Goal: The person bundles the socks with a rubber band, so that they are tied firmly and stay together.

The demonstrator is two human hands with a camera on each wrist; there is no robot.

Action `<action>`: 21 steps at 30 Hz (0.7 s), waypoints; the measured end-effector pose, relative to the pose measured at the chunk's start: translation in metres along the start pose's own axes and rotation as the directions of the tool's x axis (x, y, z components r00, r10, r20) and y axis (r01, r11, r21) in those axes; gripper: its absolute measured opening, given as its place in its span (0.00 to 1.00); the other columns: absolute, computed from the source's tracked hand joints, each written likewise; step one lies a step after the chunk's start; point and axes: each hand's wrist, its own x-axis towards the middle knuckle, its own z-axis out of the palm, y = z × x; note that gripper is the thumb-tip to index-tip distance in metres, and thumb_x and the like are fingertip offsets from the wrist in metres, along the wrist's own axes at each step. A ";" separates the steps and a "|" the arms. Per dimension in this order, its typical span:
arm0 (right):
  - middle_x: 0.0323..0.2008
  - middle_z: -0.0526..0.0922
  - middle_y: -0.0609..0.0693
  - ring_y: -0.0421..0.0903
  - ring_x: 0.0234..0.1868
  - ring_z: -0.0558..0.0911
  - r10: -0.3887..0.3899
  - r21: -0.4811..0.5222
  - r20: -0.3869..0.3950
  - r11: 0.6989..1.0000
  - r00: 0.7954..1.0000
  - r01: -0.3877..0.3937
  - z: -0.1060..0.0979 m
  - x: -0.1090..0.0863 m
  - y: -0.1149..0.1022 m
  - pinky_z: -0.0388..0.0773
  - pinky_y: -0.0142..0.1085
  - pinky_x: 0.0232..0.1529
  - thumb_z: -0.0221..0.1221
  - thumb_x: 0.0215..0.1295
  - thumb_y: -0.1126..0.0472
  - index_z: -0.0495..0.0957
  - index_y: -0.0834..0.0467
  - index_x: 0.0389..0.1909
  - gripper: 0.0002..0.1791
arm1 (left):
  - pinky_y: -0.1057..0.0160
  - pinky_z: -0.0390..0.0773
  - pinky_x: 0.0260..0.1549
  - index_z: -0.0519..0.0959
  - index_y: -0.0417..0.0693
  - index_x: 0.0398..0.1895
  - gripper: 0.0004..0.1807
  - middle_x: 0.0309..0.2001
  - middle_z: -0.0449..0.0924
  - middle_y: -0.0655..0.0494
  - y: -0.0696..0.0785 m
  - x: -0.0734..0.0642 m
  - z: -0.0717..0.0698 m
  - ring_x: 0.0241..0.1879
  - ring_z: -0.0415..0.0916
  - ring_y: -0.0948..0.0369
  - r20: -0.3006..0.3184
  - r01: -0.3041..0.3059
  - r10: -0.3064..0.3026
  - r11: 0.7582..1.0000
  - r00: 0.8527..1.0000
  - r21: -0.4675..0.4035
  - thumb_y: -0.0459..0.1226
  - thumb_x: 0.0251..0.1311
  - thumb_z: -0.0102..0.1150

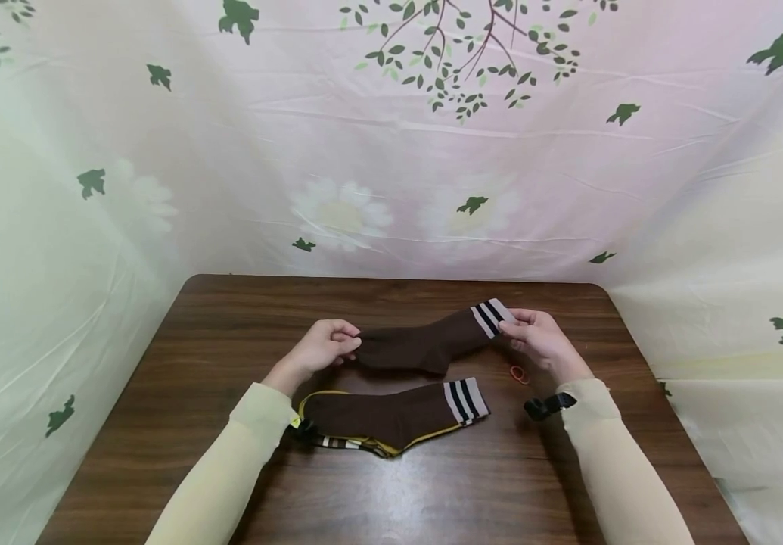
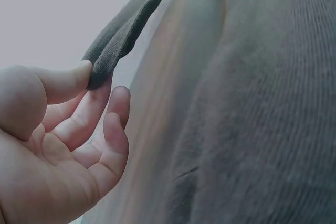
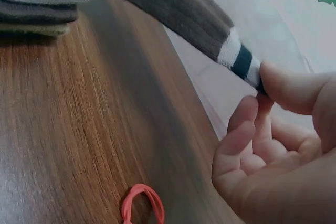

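Backdrop (image 1: 398, 151), white cloth with green leaf-and-bird print. Table (image 1: 146, 424), dark wood grain. Sock stack (image 1: 377, 420), brown and stripe-cuffed on top, yellow edges beneath, lying flat on the table. Single brown sock (image 1: 418, 346), raised over the table beyond the stack, extended between two hands: left hand (image 1: 318, 350) pinching the toe, right hand (image 1: 544, 341) pinching the striped cuff. Red band (image 1: 518, 375), looped, on the table near the right hand.

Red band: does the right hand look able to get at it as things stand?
Probably yes: the band lies near the right hand, nothing covering it. That hand pinches the raised sock, though, so it would likely need to let go first.
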 end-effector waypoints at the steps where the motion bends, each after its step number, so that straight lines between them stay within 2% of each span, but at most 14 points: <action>1: 0.38 0.85 0.41 0.37 0.35 0.78 -0.009 0.003 0.023 1.000 1.000 0.009 0.000 -0.001 -0.001 0.77 0.30 0.35 0.61 0.76 0.67 0.66 0.74 0.69 0.27 | 0.51 0.84 0.43 0.79 0.36 0.58 0.15 0.45 0.88 0.46 0.001 -0.002 -0.001 0.40 0.86 0.56 -0.001 -0.004 0.004 1.000 1.000 -0.002 0.36 0.76 0.60; 7: 0.39 0.85 0.43 0.38 0.38 0.80 -0.068 -0.039 0.122 0.997 0.990 0.073 0.001 -0.010 -0.004 0.78 0.30 0.37 0.62 0.75 0.68 0.78 0.62 0.57 0.13 | 0.55 0.84 0.43 0.79 0.35 0.58 0.15 0.45 0.88 0.46 0.004 -0.013 -0.007 0.39 0.86 0.57 -0.008 -0.017 0.016 1.000 1.000 -0.024 0.35 0.76 0.60; 11: 0.37 0.82 0.45 0.41 0.37 0.79 -0.112 -0.067 0.162 0.990 0.980 0.124 0.004 -0.017 -0.006 0.78 0.31 0.36 0.61 0.76 0.66 0.80 0.58 0.50 0.06 | 0.57 0.85 0.41 0.80 0.33 0.59 0.15 0.44 0.87 0.47 0.003 -0.022 -0.011 0.37 0.85 0.58 -0.015 -0.012 0.012 0.999 1.000 -0.047 0.34 0.75 0.60; 17: 0.33 0.81 0.45 0.42 0.33 0.79 -0.155 -0.122 0.195 0.976 0.969 0.181 0.013 -0.031 -0.011 0.78 0.32 0.34 0.59 0.79 0.61 0.79 0.61 0.47 0.07 | 0.55 0.86 0.44 0.78 0.30 0.59 0.16 0.43 0.84 0.51 0.006 -0.041 -0.019 0.37 0.81 0.59 -0.021 -0.020 0.018 0.994 1.000 -0.107 0.34 0.76 0.59; 21: 0.30 0.79 0.46 0.40 0.29 0.76 -0.187 -0.161 0.192 0.962 0.963 0.219 0.022 -0.040 -0.015 0.75 0.32 0.28 0.58 0.80 0.59 0.77 0.62 0.45 0.09 | 0.53 0.87 0.45 0.76 0.30 0.59 0.16 0.38 0.82 0.54 0.009 -0.053 -0.025 0.34 0.80 0.59 -0.032 -0.037 0.032 0.987 0.999 -0.160 0.34 0.76 0.59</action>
